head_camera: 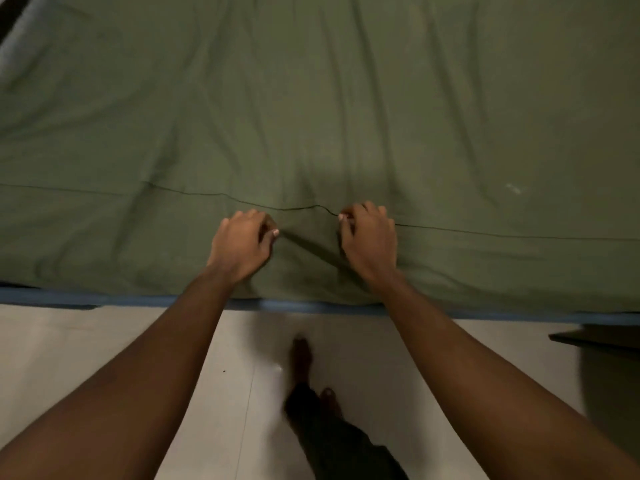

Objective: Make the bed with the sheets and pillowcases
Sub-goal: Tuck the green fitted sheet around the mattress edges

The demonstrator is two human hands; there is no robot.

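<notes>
Both hands on green sheet [311, 98] at near side of bed.
Left hand [240, 244] & right hand [369, 237] sit close together, knuckles up, fingers curled, each pinching a bit of the cloth. The right one grips right at the dark hem line running across; the left grips just below it. Sheet covers the whole bed top, creased, w/ a ridge btwn the hands. Blue edge [138, 301] shows under it along near side. Below: pale floor [104, 341], bare foot [301, 355], dark furniture corner [606, 337] at right.
</notes>
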